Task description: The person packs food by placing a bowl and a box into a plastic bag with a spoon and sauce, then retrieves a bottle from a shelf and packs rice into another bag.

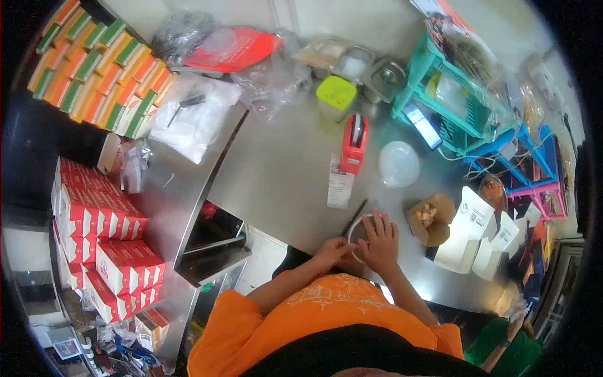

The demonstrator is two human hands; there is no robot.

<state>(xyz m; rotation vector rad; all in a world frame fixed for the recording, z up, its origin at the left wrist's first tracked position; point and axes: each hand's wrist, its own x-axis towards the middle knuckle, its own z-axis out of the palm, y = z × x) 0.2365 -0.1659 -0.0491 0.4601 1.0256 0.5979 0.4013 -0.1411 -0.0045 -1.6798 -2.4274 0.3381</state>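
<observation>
Left hand (337, 251): pinching near rim of round container (358, 232).
Right hand (380, 242): fingers spread over container's right side.
Tape dispenser (355, 146): red, printed slip (340, 189) at near end.
Brown carton (441, 231): open, right of hands, food (426, 215) inside.

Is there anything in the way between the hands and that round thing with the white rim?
Nothing I can see. The left hand is at the edge of the round white-rimmed thing, and the right hand lies over it. A thin dark stick shows beside it, not between.
</observation>
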